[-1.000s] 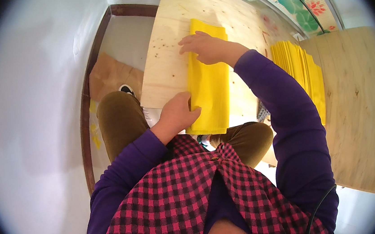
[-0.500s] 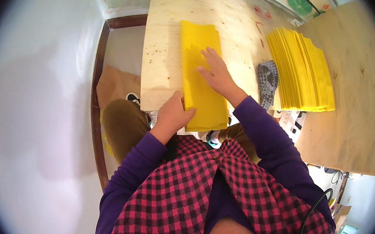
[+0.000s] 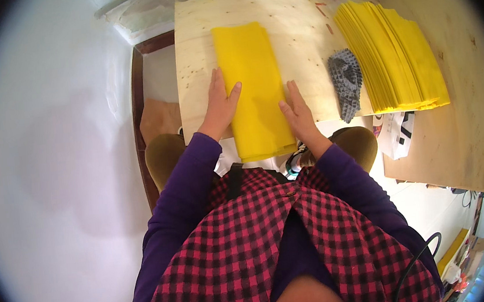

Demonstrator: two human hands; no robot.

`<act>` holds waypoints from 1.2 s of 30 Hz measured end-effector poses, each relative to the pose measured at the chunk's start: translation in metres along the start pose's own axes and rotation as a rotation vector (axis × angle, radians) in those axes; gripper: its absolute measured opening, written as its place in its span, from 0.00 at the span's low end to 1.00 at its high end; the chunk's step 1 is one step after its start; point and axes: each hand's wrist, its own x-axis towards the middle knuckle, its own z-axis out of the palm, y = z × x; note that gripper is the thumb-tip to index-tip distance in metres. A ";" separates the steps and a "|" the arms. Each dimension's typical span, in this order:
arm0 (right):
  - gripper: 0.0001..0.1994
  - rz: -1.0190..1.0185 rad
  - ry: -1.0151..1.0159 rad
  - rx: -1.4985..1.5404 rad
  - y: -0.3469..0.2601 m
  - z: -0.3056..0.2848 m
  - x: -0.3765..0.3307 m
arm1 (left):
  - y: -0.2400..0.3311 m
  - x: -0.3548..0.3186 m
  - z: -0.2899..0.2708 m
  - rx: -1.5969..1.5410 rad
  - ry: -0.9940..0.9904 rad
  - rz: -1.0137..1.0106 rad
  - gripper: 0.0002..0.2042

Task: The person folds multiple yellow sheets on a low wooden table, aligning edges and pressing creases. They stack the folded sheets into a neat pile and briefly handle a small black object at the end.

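Note:
A long folded stack of yellow fabric-like sheets point(image 3: 253, 86) lies on the light wooden table point(image 3: 194, 51), its near end jutting past the table's front edge. Along the stack's left side rests my left hand point(image 3: 220, 103), fingers stretched forward and thumb over the top sheet. My right hand point(image 3: 301, 116) is at the right side near the front end, fingers extended, the thumb by the stack's edge. Neither hand wraps round the sheets; both are open.
To the right stands a thick row of yellow folded sheets point(image 3: 393, 58), with a crumpled grey patterned cloth point(image 3: 346, 83) beside it. A wooden board point(image 3: 440, 149) stretches along the right. Under the table edge hangs a white printed bag point(image 3: 395, 136). A white wall point(image 3: 63, 168) is at the left.
My left hand has let go of the stack's near left edge and moved forward along its side. My right hand has come off the top to the right edge. The view has shifted.

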 end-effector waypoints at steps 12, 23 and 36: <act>0.19 0.000 0.140 0.022 0.000 -0.004 -0.013 | 0.010 0.001 0.010 -0.155 0.054 -0.082 0.27; 0.13 0.283 -0.011 0.053 -0.005 -0.016 0.011 | 0.014 0.010 0.011 -0.289 0.155 -0.378 0.22; 0.15 0.318 -0.002 0.077 -0.001 -0.036 -0.014 | 0.025 -0.015 0.009 -0.408 0.152 -0.479 0.25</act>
